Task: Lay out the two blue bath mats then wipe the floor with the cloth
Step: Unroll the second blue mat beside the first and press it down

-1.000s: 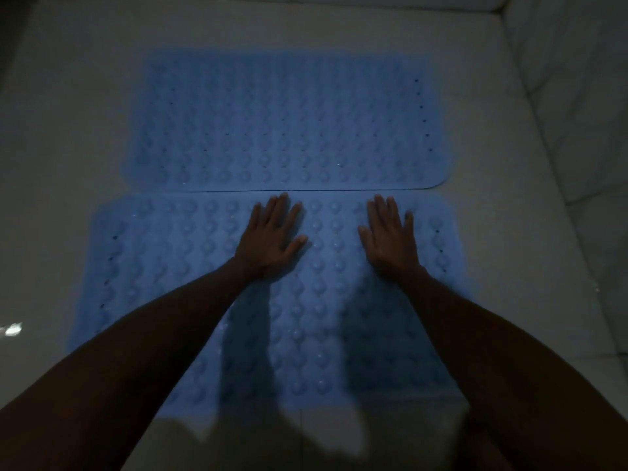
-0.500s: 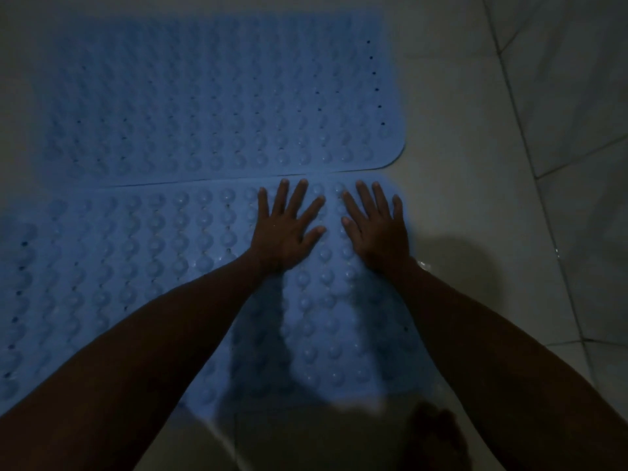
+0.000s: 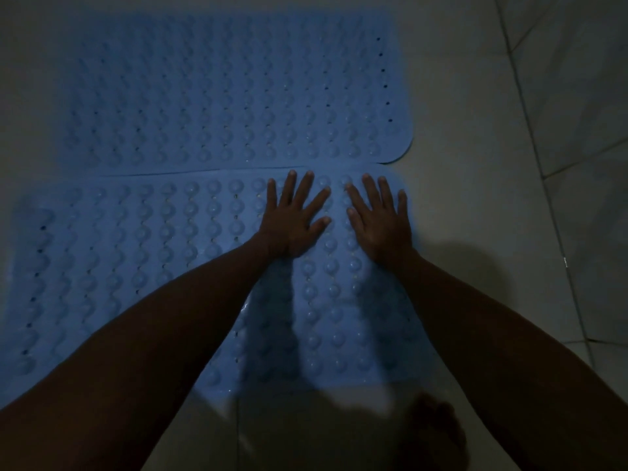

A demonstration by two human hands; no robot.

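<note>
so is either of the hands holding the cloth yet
No, the left hand and right hand both lie flat and open on the near blue mat.

Both bath mats, the near mat [image 3: 142,253] and the far mat [image 3: 221,96], look like soft blue rubbery plastic, studded with rounded bumps and small holes, faintly glossy where wet. The floor [image 3: 475,198] is smooth, pale tile with a dull sheen.

The scene is dim, with weak light coming from behind and above the person. Both forearms cast dark shadows across the near mat [image 3: 153,253] and onto the floor [image 3: 475,198] at right. Corners darken, tile lines bow near the edges, and detail is soft and grainy.
</note>
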